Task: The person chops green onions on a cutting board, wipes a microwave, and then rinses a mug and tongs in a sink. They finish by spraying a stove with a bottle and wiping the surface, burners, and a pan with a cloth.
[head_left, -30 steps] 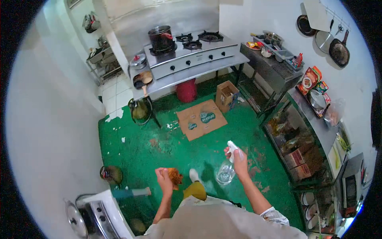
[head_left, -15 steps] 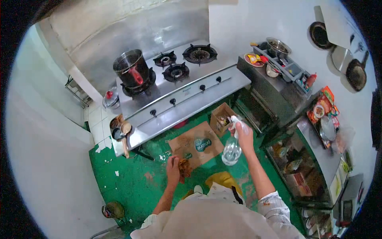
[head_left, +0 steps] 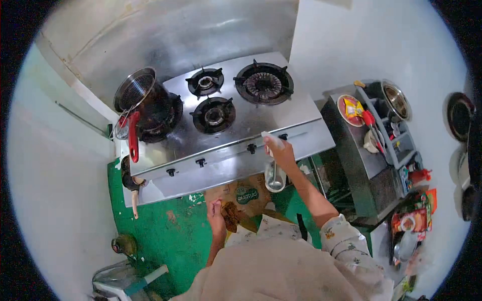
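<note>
My right hand (head_left: 282,154) is wrapped round the neck of a clear spray bottle (head_left: 275,179) with a white trigger head, just in front of the stove's knobs. Lower and to the left, my left hand (head_left: 216,213) grips a crumpled brown cloth (head_left: 231,215) above the green floor. The steel stove (head_left: 241,118) has black burners, the largest (head_left: 263,84) at its right. A dark pot (head_left: 153,108) stands on the left burner, with a red-handled strainer (head_left: 134,135) over it.
Flattened cardboard (head_left: 218,194) lies on the floor before the stove. Pans (head_left: 128,173) rest at the stove's left front corner. To the right, a side counter (head_left: 364,153) holds a plate (head_left: 345,108) and a grey caddy (head_left: 396,135). More pans hang on the right wall.
The view has moved closer to the stove, which looks larger. My right hand and the spray bottle are now by the stove's front edge. Both hands keep their holds.
</note>
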`<state>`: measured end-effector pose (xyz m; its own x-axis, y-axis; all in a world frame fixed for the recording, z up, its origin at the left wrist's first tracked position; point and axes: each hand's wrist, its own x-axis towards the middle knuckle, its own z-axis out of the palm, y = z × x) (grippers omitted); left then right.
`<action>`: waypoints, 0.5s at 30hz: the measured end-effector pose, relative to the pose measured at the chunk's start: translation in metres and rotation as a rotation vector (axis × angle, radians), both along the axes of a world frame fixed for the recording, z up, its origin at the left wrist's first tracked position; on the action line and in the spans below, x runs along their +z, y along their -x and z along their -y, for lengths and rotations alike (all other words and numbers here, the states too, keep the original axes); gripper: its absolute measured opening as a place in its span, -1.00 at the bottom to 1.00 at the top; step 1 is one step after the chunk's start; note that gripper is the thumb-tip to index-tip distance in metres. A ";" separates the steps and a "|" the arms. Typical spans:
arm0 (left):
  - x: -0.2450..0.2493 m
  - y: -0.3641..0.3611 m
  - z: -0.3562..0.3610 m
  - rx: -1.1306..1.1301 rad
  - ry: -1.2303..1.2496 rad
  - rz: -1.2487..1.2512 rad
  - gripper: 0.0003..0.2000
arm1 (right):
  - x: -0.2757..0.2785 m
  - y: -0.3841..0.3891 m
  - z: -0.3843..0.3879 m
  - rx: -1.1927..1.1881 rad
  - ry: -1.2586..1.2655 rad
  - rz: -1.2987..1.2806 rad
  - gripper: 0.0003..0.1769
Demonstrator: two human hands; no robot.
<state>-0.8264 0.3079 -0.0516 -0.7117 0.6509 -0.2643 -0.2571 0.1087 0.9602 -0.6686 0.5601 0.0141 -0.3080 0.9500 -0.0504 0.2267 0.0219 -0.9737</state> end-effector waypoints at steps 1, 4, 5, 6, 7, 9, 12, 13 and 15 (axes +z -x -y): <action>-0.004 -0.002 -0.010 0.011 0.013 0.000 -0.78 | 0.002 -0.003 -0.008 0.035 0.005 -0.040 -0.44; -0.010 -0.004 -0.032 0.030 -0.025 -0.081 -0.80 | 0.015 -0.010 -0.017 0.072 0.023 -0.074 -0.43; -0.005 -0.006 -0.040 0.011 0.002 -0.143 -0.80 | 0.019 -0.012 -0.017 0.070 0.024 -0.069 -0.43; 0.000 -0.006 -0.050 -0.010 0.029 -0.204 -0.81 | 0.020 -0.015 -0.017 0.070 0.034 -0.068 -0.43; -0.001 -0.005 -0.059 -0.010 0.040 -0.202 -0.81 | 0.020 -0.019 -0.016 0.055 0.071 -0.042 -0.44; -0.008 0.000 -0.076 -0.040 -0.010 -0.056 -0.81 | 0.013 -0.027 -0.019 0.035 0.113 -0.016 -0.46; -0.020 0.012 -0.100 -0.122 -0.042 -0.042 -0.81 | 0.002 -0.047 -0.028 -0.015 0.021 -0.085 -0.46; -0.017 0.014 -0.108 -0.139 -0.041 -0.037 -0.81 | 0.004 -0.053 -0.027 -0.032 0.026 -0.023 -0.48; -0.005 0.018 -0.123 -0.245 -0.018 -0.137 -0.80 | 0.007 -0.064 -0.031 -0.067 0.026 0.046 -0.49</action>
